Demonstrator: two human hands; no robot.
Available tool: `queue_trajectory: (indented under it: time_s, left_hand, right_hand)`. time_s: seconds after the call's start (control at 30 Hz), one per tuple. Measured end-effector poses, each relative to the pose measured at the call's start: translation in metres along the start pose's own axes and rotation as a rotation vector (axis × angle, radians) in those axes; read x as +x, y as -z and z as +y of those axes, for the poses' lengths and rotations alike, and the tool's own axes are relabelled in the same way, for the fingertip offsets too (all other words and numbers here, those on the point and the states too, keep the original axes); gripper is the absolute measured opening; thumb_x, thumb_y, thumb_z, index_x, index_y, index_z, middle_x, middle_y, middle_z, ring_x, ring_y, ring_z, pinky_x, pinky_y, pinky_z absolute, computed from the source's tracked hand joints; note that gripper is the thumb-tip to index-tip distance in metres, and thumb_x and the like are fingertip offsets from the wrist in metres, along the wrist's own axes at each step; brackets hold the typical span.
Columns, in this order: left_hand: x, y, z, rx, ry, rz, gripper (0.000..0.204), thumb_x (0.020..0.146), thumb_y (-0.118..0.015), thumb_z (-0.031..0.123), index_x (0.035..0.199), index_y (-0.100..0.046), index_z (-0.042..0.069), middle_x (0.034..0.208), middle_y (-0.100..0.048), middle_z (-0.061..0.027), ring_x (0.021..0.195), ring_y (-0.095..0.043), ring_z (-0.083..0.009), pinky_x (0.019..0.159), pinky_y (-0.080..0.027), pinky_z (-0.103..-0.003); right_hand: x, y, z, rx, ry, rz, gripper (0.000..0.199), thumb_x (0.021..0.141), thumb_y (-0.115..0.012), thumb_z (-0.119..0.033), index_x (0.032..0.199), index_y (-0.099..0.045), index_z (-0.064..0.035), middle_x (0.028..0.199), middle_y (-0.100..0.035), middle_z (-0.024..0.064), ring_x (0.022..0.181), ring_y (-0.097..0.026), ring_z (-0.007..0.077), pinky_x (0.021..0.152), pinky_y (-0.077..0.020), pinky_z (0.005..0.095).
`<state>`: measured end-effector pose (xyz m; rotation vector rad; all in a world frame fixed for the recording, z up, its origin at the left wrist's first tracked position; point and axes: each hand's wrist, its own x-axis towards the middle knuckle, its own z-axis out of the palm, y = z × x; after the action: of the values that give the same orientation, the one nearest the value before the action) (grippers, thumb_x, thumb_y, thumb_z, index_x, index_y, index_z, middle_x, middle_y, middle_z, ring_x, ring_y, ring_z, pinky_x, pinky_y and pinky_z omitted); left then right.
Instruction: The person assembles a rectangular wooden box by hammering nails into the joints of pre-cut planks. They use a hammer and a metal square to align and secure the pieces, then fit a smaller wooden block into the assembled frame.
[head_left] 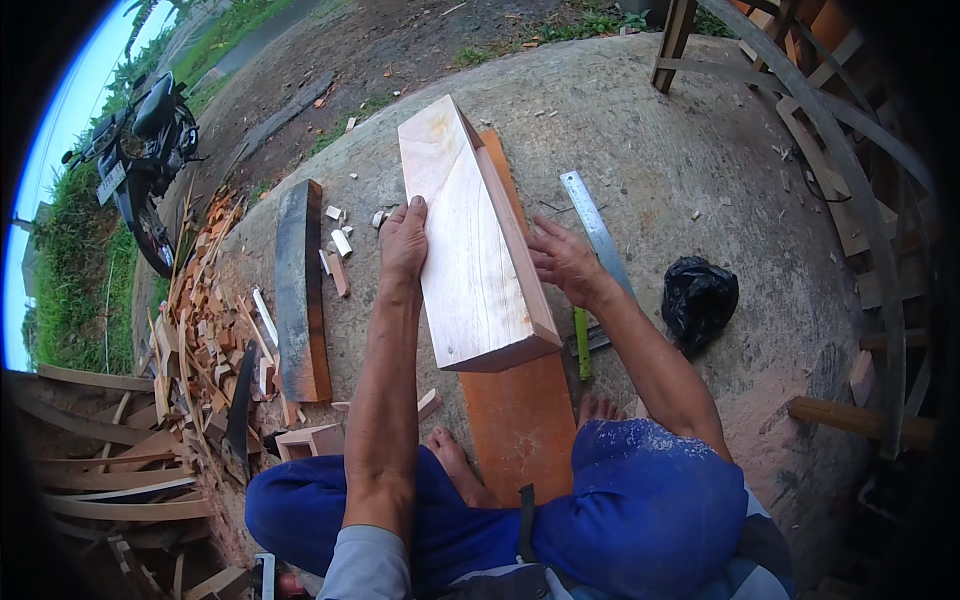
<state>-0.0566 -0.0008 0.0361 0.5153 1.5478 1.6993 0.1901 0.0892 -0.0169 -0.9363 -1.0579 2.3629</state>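
A long pale wooden box (470, 250) is held tilted in front of me, its broad smooth face toward me. My left hand (403, 240) grips its left edge, the fingers partly hidden behind it. Beside the box's right side is my right hand (568, 262), fingers spread and grasping nothing; whether a fingertip touches the wood, I cannot tell. Under the box runs a reddish-brown board (515, 425), lying between my bare feet. A metal ruler (597, 230) lies just past my right hand. Near my right wrist is a bright green, narrow tool (582, 345), partly covered.
A dark, thick plank (300, 295) lies left, with small wood offcuts (341, 242) beside it. Further left is a heap of scraps (205, 345), with a motorcycle (145, 160) behind. A black plastic bag (699, 302) sits at right, near stacked wooden frames (850, 130).
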Motion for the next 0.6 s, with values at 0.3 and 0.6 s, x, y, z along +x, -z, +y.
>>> queue_trajectory:
  time_s: [0.3, 0.6]
  left_hand:
    - [0.021, 0.036, -0.064, 0.227, -0.179, -0.092, 0.038, 0.111, -0.057, 0.027, 0.131, -0.063, -0.005, 0.116, -0.073, -0.0094, 0.099, -0.067, -0.0125, 0.087, -0.054, -0.028]
    - [0.042, 0.029, -0.063, 0.229, -0.154, -0.062, 0.041, 0.111, -0.055, 0.028, 0.136, -0.058, -0.005, 0.119, -0.071, -0.0117, 0.098, -0.067, -0.0138, 0.085, -0.055, -0.028]
  right_hand:
    - [-0.175, 0.107, -0.048, -0.571, 0.526, 0.619, 0.025, 0.105, -0.063, -0.016, 0.124, -0.070, 0.0000, 0.106, -0.074, 0.0080, 0.099, -0.069, 0.0131, 0.086, -0.0544, 0.0283]
    - [-0.175, 0.217, -0.004, -1.406, 0.043, 0.769, 0.018, 0.091, -0.068, -0.013, 0.104, -0.075, -0.0011, 0.106, -0.074, 0.0251, 0.102, -0.071, 0.0455, 0.091, -0.0563, 0.0518]
